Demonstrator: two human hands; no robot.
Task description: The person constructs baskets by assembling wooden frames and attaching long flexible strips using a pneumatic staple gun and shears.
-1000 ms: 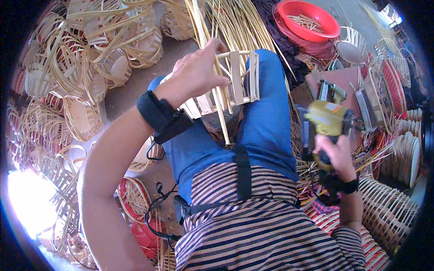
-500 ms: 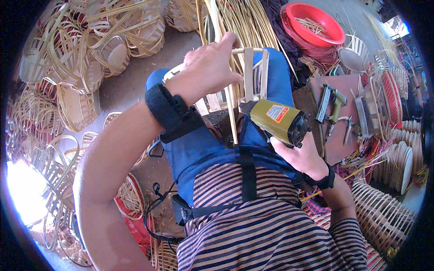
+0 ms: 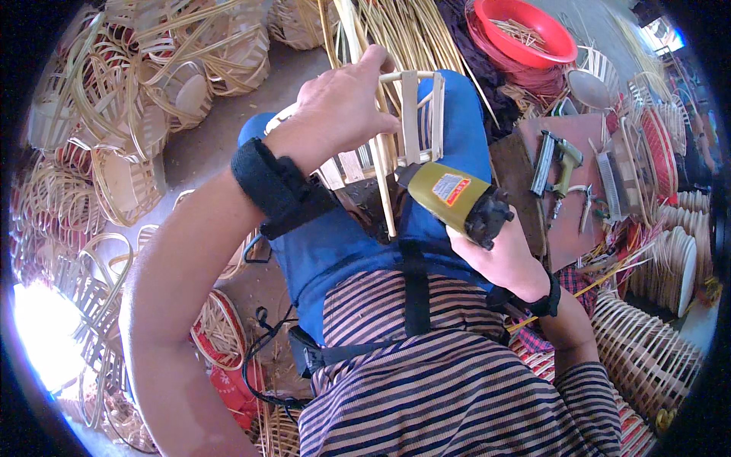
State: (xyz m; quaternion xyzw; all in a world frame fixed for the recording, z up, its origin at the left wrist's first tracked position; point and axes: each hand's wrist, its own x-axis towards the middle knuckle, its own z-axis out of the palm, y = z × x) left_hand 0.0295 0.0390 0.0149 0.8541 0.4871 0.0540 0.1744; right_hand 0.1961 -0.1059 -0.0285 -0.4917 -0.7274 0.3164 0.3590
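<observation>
While left hand (image 3: pixel 341 105), half-curled, holds pale strips (image 3: pixel 385 199) against slatted basket (image 3: pixel 410 114), right hand (image 3: pixel 509 259) grips green power tool (image 3: pixel 448 194).

Over on the far left I see a heap of pale woven baskets with arched handles (image 3: pixel 137 137), one against another. Far right sits a round red plastic basin (image 3: pixel 554 38) with short sticks in it, a dark crumpled cloth (image 3: pixel 481 72) just beside it. On the right, a flat reddish-brown board (image 3: pixel 567 236) bears a green-handled nail gun (image 3: pixel 567 169), metal pliers (image 3: pixel 585 209) and a grey comb-like strip (image 3: pixel 609 185). Past it stand pale round coils of thin strip (image 3: pixel 674 274); nearer lies a large slatted pale basket (image 3: pixel 640 358). Near left, a red cloth (image 3: pixel 237 392) shows. The hooped shapes (image 3: pixel 65 206) along the left edge are probably baskets too, though they're blurry.
</observation>
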